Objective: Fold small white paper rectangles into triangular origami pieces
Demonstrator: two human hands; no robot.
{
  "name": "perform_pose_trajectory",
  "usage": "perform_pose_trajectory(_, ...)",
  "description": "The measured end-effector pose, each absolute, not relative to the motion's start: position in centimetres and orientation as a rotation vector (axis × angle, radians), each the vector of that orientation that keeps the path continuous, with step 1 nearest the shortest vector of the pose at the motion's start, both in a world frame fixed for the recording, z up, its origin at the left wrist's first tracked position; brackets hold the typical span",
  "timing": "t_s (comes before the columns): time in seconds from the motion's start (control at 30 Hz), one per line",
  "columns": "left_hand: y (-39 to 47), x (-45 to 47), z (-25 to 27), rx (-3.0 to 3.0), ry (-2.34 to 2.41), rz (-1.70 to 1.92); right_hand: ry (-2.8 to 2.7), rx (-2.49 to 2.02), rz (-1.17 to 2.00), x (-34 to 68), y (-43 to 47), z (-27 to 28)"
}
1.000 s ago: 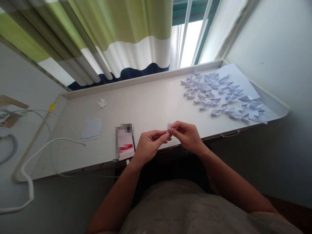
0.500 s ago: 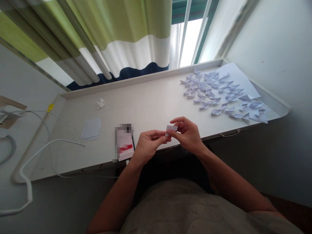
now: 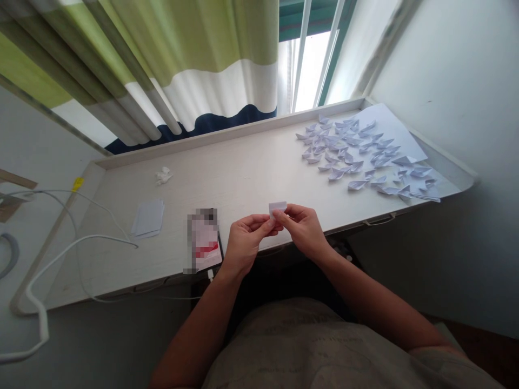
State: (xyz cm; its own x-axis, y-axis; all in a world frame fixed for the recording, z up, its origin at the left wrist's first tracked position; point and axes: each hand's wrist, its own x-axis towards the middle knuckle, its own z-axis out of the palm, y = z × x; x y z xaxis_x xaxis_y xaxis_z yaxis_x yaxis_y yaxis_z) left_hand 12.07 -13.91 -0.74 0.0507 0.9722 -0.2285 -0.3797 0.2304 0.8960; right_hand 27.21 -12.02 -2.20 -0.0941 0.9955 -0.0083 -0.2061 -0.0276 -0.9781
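Observation:
A small folded piece of white paper (image 3: 278, 207) is pinched between both hands just above the desk's front edge. My left hand (image 3: 246, 240) grips its lower left part with thumb and fingers. My right hand (image 3: 302, 224) is closed on its lower right side, the thumb lying across the front. Fingertips hide the lower part of the paper. To the right lies a spread of several folded paper boats (image 3: 348, 146), some of them on a larger white sheet (image 3: 395, 127).
A phone (image 3: 207, 243) lies by the front edge, left of my left hand. Farther left are a stack of white paper slips (image 3: 148, 218), a crumpled tissue (image 3: 163, 175) and a white cable (image 3: 77, 243). The desk (image 3: 227, 167) has a raised back rim below a curtain (image 3: 227, 81).
My right fingers have come down from above the paper and closed in beside it. The paper now stands more upright, facing me. The whole view has shifted slightly.

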Motion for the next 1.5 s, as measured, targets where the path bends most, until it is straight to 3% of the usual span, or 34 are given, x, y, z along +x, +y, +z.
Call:
perform_pose_trajectory(0.27, -14.1, 12.6, -1.1, 0.671, 1.039, 1.279, -1.032, -0.991, 1.365, 26.4, -12.6, -2.1)
perform_pose_trajectory(0.57, -13.8, 11.9, -1.0, 0.670, 1.050, 1.248, -0.913, -0.885, 1.572, 26.4, -12.6, -1.9)
perform_pose_trajectory(0.7, -13.7, 11.4, -0.9, 0.803, 1.058, 1.186, -0.966, -0.896, 1.572, 26.8, -12.4, -1.8)
perform_pose_trajectory(0.9, -13.4, 11.0, -0.6, 0.988, 1.129, 1.225, -1.221, -0.977, 1.325, 27.4, -11.9, -1.8)
perform_pose_trajectory(1.13, -12.8, 9.1, 0.5, 1.327, 1.161, 1.112, -1.294, -0.863, 1.492, 29.1, -11.1, -1.6)
perform_pose_trajectory(1.4, -13.0, 10.5, -0.5, 0.900, 1.066, 1.340, -1.427, -0.859, 1.030, 28.4, -11.8, -1.7)
perform_pose_trajectory(1.5, -13.3, 11.0, -0.9, 0.818, 1.034, 1.400, -1.503, -0.827, 1.052, 28.3, -12.1, -1.7)
